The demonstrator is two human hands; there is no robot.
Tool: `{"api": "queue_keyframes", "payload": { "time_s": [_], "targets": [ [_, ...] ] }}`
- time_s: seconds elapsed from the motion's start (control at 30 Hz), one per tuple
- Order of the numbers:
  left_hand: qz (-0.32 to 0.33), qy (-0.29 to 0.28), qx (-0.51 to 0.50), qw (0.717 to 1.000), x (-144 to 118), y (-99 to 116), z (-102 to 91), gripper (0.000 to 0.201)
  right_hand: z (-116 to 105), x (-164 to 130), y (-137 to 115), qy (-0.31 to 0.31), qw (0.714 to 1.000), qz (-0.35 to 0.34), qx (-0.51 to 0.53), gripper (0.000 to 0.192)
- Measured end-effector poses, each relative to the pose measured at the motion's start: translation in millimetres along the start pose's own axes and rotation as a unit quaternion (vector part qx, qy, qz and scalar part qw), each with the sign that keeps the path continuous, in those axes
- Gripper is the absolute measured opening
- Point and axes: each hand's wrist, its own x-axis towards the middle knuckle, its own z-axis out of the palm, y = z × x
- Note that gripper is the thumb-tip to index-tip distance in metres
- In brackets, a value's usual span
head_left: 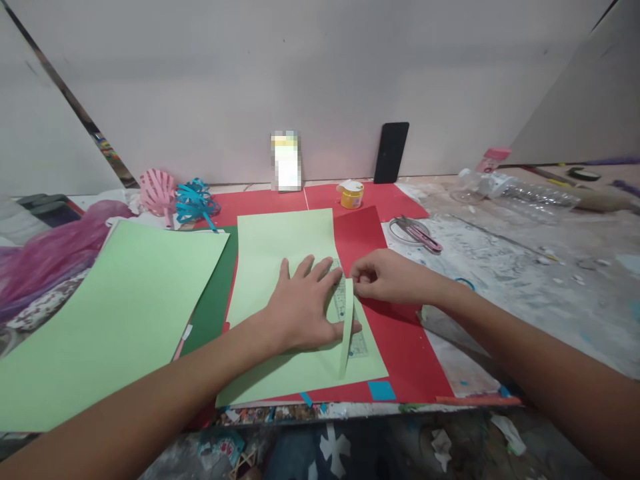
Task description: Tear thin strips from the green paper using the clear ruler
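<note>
A light green paper sheet (280, 253) lies on red paper (400, 340) in front of me. My left hand (300, 307) lies flat on the sheet with fingers spread, pressing a clear ruler (345, 300) down along its right edge. My right hand (385, 277) pinches the top of a narrow green paper strip (347, 327) that stands up from the sheet's right edge beside the ruler.
A second large light green sheet (110, 320) lies at left over dark green paper (215, 293). Pink (157, 190) and blue (195, 200) cut-paper pieces, a yellow glue jar (352, 194), a black phone (391, 152) against the wall, scissors (417, 233) and a plastic bottle (510, 187) stand behind and to the right.
</note>
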Motion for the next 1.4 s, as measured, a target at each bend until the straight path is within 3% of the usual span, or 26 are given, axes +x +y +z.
{"api": "queue_keyframes", "payload": {
  "time_s": [1.03,1.4],
  "targets": [
    [-0.001,-0.004,0.004,1.0,0.1,-1.0,0.6,0.085,-6.4,-2.9,-2.8,-0.035,0.998,0.009,0.044,0.016],
    [0.004,0.005,0.003,1.0,-0.4,-1.0,0.7,0.083,-1.3,0.9,2.7,-0.006,1.0,-0.006,0.008,0.017]
  ]
}}
